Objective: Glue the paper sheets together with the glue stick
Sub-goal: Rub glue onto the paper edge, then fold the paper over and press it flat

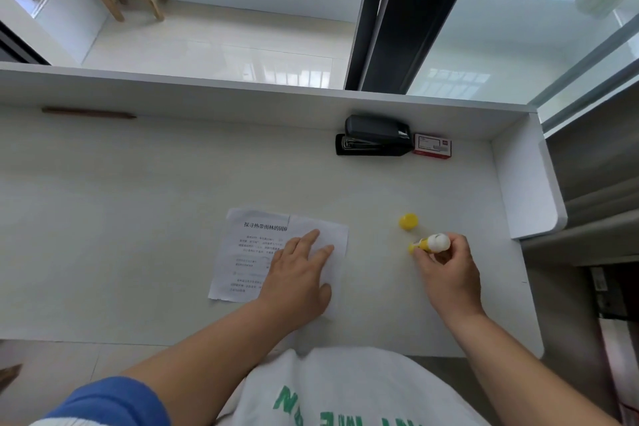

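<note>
We note the left hand (299,275) spread flat on the blank sheet (333,242), pinning its overlap onto the printed sheet (242,252), likely to set the joint. The right hand (447,268) grips the uncapped glue stick (432,244) aside on the surface (138,218) (clear of the paper). Yellow cap (408,221) just beyond; stapler (375,140) far back.

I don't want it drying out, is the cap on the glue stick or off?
Off. The yellow cap sits alone on the desk, apart from the glue stick held in the right hand.
</note>
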